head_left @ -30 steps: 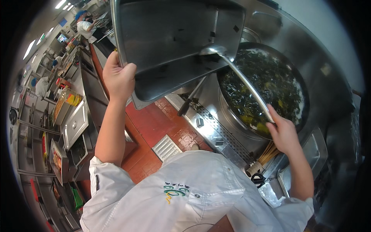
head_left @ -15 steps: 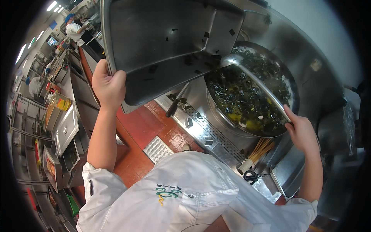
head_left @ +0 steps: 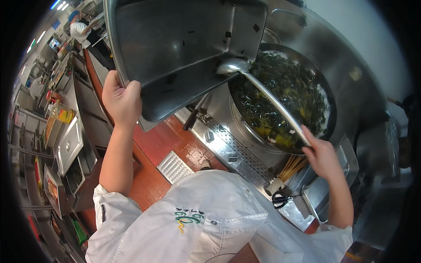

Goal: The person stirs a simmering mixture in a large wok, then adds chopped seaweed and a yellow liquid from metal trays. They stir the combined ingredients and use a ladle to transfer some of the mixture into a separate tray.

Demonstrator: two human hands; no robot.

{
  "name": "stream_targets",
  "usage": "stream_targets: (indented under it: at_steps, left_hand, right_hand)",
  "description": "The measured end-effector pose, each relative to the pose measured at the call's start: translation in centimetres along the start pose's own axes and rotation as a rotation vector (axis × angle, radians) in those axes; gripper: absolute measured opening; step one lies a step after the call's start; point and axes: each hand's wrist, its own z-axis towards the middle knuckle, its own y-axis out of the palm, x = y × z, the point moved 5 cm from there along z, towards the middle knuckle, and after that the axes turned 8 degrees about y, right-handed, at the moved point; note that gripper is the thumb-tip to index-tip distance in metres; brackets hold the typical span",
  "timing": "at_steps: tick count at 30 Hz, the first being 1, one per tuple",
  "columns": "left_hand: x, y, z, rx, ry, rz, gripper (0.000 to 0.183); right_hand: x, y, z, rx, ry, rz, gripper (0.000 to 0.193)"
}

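My left hand (head_left: 122, 98) is closed round the near left rim of a deep rectangular metal pan (head_left: 162, 48). The pan is tilted towards a large round wok (head_left: 330, 90), and a few dark leafy scraps cling to its inner walls. My right hand (head_left: 322, 151) grips a long-handled metal ladle (head_left: 275, 103) by the handle's lower end. Its bowl is over the pan's right corner, near the wok's left rim; whether it touches the pan I cannot tell. Dark green leafy strips (head_left: 287, 81) lie in liquid in the wok, with pale foam along the edge.
Below the wok runs a steel stove front (head_left: 219, 140) with knobs and a perforated strip. A dark-handled tool (head_left: 190, 119), a bundle of sticks (head_left: 293, 166), scissors (head_left: 280, 200) and a metal tray (head_left: 316, 197) sit around it. Counters with trays (head_left: 70, 147) stand left; a person (head_left: 81, 31) works beyond.
The ladle has moved left, its bowl going from the wok's edge to over the pan's corner. My right hand has shifted left and slightly down; the pan appears slightly further left.
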Motion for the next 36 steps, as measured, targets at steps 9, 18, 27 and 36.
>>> stream_targets:
  at_steps: [9, 18, 27, 36]
  left_hand:
    - [-0.2, 0.1, -0.8, 0.040, -0.005, 0.024, 0.013]
    - [-0.3, -0.1, -1.7, 0.031, -0.028, 0.050, 0.014]
    - [0.0, 0.2, -1.8, 0.043, -0.047, 0.006, 0.020]
    - [0.3, 0.4, -1.9, 0.071, -0.071, -0.067, 0.020]
  right_hand:
    - [-1.9, 1.3, 3.8, 0.071, 0.039, 0.137, 0.059]
    - [0.9, -0.3, 1.6, 0.091, 0.101, -0.210, 0.063]
    - [-2.8, 2.3, 2.0, 0.093, -0.073, -0.054, 0.059]
    - [0.3, -1.3, -3.0, 0.243, 0.047, -0.414, 0.064]
